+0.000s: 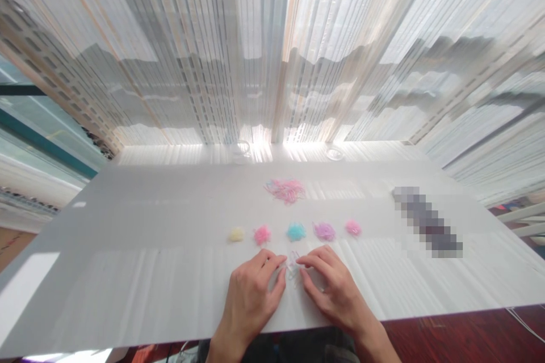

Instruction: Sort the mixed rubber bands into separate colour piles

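A few thin pale strands (293, 266) lie on the white table between my hands. My left hand (259, 286) rests just left of them, thumb and index finger apart, nothing visible between them. On the right, my right hand (330, 281) is beside the strands, its thumb and index finger also spread. Beyond the hands is a row of small piles: yellow (236, 234), deep pink (262, 235), turquoise (296, 231), purple (325, 231) and light pink (353, 228). Farther back sits a larger pile of mostly pink strands (286, 190).
A pixelated dark object (428, 222) lies on the right of the white table (149, 272). Two clear round items, one at the back left (242, 148) and one at the back right (335, 153), stand near the curtain (264, 68). The table's front edge is close to my body.
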Motion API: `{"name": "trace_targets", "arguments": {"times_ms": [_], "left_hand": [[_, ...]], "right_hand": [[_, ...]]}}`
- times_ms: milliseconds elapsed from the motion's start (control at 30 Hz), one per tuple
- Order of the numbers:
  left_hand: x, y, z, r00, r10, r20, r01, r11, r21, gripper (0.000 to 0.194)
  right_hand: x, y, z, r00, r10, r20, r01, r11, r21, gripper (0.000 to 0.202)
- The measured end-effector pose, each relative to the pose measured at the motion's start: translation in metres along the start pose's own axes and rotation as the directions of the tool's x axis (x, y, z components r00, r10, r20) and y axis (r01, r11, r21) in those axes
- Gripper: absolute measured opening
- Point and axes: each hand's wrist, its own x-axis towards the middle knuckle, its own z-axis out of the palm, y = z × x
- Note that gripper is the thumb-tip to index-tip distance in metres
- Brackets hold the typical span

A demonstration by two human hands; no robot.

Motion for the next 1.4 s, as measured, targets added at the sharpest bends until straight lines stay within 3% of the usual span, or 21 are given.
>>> {"name": "trace_targets", "arguments": {"times_ms": [333,1400], "left_hand": [[-0.003,-0.001,0.004,0.999,0.029,-0.029,-0.029,1.0,-0.01,0.011],[-0.004,-0.001,-0.008,1.0,0.006,-0.003,-0.007,0.969,-0.246,0.011]], "right_hand": [[0.001,-0.002,0.001,0.995,0.004,0.103,0.001,0.999,-0.051,0.017],[0.0,-0.002,0.002,0.997,-0.06,0.038,0.062,0.997,-0.046,0.012]]}}
